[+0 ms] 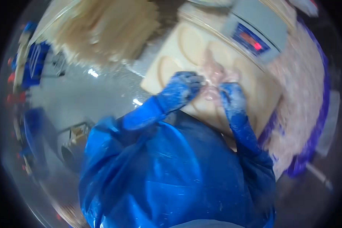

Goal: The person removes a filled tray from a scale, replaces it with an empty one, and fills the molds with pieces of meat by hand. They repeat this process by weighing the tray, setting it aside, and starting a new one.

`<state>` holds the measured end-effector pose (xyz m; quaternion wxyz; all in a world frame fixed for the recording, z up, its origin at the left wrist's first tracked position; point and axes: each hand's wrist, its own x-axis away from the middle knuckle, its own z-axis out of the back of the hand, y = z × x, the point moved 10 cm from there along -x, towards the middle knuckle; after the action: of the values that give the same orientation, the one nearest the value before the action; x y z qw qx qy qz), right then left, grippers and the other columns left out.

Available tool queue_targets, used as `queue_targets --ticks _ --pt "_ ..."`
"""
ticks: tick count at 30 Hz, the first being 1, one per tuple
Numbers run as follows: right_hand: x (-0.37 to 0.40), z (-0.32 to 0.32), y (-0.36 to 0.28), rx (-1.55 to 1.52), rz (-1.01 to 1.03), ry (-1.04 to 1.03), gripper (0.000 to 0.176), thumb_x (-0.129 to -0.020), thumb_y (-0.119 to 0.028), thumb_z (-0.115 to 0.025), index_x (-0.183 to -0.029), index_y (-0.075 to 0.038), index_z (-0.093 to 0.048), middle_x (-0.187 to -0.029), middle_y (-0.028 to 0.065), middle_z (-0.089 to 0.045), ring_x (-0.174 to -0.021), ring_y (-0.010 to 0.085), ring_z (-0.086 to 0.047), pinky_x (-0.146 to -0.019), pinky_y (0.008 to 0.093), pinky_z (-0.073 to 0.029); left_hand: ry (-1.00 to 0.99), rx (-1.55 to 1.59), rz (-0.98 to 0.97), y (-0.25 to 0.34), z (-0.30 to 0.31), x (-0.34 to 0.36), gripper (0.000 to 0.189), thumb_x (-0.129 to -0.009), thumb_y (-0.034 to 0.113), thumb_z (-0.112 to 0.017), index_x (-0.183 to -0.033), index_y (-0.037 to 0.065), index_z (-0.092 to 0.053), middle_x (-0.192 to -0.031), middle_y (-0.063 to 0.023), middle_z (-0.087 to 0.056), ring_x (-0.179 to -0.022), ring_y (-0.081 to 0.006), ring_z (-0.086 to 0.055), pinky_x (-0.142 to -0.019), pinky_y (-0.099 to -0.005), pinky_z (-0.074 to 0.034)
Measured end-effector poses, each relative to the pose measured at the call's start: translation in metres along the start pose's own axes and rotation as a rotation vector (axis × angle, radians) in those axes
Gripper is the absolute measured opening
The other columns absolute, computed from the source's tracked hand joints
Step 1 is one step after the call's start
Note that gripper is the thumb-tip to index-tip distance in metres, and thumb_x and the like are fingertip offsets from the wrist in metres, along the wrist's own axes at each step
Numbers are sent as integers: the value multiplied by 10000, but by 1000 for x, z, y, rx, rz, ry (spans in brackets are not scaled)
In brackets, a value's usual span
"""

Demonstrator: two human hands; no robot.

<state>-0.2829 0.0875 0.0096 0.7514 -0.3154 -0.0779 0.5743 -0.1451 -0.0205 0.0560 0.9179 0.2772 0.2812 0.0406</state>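
Note:
My left hand [183, 88], in a wet blue glove, is closed, its fingertips at the left edge of a pale pink piece of raw meat [215, 74]. At the lower right edge of the same piece, my right hand [232, 98], gloved in blue too, pinches it with bent fingers. The meat lies spread and uneven over a cream-coloured board [159, 72] with shallow oval hollows. Blur hides the exact kind of meat and the fingertips.
Beyond the board stands a grey scale [260, 28] with a red-lit display. To the right, a large heap of pale pink meat [300, 83] sits within purple sheeting [323, 91]. A pale, ragged-edged stack [106, 30] is at upper left on a wet metal surface [98, 91].

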Motion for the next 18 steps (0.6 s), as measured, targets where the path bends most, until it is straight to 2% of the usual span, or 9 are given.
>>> queue_targets --ticks 3,5,8,11,13,14,15,17,18 --pt "27 19 24 55 -217 -195 213 -862 -94 -676 -1063 -22 -678 -1091 165 -659 -1015 231 -638 -863 348 -497 2 361 346 -27 9 19 155 -813 148 -698 -938 56 -714 -929 -89 -708 -935 -311 -647 -841 -405 -508" --pt "35 23 39 -54 -328 -234 215 -855 -88 -684 -1062 -29 -680 -1091 173 -655 -1004 245 -639 -864 350 -492 -49 -171 113 -12 22 -7 178 -843 158 -676 -981 53 -713 -995 -123 -690 -1005 -309 -611 -864 -447 -489" --pt "9 47 52 -77 -398 115 217 -870 -163 -677 -1054 -48 -661 -1045 172 -647 -965 336 -628 -833 433 -499 -63 -112 102 -16 -19 -60 188 -830 186 -684 -988 84 -702 -1016 -103 -670 -959 -322 -599 -838 -428 -476" --pt "-1 41 35 -110 -313 224 231 -856 -118 -693 -1067 -34 -652 -1061 174 -631 -973 332 -621 -838 402 -502 -143 -131 11 -5 -38 -64 174 -801 185 -707 -950 95 -704 -1024 -94 -663 -940 -318 -596 -829 -409 -485" --pt "13 34 16 48 30 108 236 -869 -91 -676 -1088 -13 -635 -1075 171 -618 -1014 322 -607 -868 371 -498 -243 -204 -29 -5 -40 -60 166 -777 174 -728 -921 94 -708 -1027 -91 -662 -930 -311 -596 -819 -398 -494" --pt "27 24 56 -175 -313 46 252 -899 -63 -612 -1145 -7 -617 -1117 130 -620 -1074 271 -594 -921 346 -481 -246 -130 15 -10 -31 -51 164 -758 163 -750 -897 88 -709 -1017 -88 -661 -931 -300 -597 -802 -394 -501" --pt "34 28 64 -173 -331 54 252 -899 -63 -612 -1145 -7 -617 -1117 130 -620 -1074 271 -594 -921 346 -481 -253 -55 54 -14 -25 -46 165 -739 152 -772 -874 81 -710 -1008 -84 -660 -933 -290 -599 -786 -389 -508" --pt "43 38 81 -832 -467 213 297 -914 -34 -561 -1207 -7 -602 -1167 99 -621 -1153 218 -557 -991 342 -448 -258 -160 62 -8 -14 -54 252 -720 185 -818 -914 61 -717 -1027 -85 -664 -927 -254 -607 -796 -368 -519" --pt "37 56 66 -668 -359 165 381 -916 -15 -545 -1296 -13 -572 -1267 93 -601 -1211 191 -528 -1056 330 -400 -210 -283 39 3 -7 -68 303 -736 194 -812 -990 63 -711 -1046 -89 -668 -934 -237 -616 -818 -350 -519"
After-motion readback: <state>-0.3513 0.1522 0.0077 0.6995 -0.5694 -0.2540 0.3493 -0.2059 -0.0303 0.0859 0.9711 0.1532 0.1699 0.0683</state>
